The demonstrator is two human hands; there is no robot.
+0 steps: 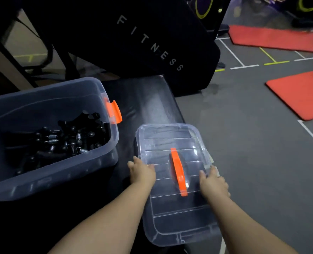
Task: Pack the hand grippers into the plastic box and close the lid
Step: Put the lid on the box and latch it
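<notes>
A clear plastic box (99, 158) stands open at the left on a black padded bench, with an orange latch (114, 111) on its right end. Several black hand grippers (64, 140) with metal springs lie piled inside it. The clear lid (172, 219) with an orange handle (178, 171) lies flat on the bench to the right of the box. My left hand (142, 172) rests on the lid's left edge, fingers spread. My right hand (213, 181) lies on the lid's right edge beside the handle. Whether either hand grips the lid is unclear.
A black bench backrest (133, 39) printed FITNESS rises behind the box. Grey gym floor (243, 125) with painted lines lies to the right, with red mats (298, 96) on it. The lid overhangs the bench's right edge.
</notes>
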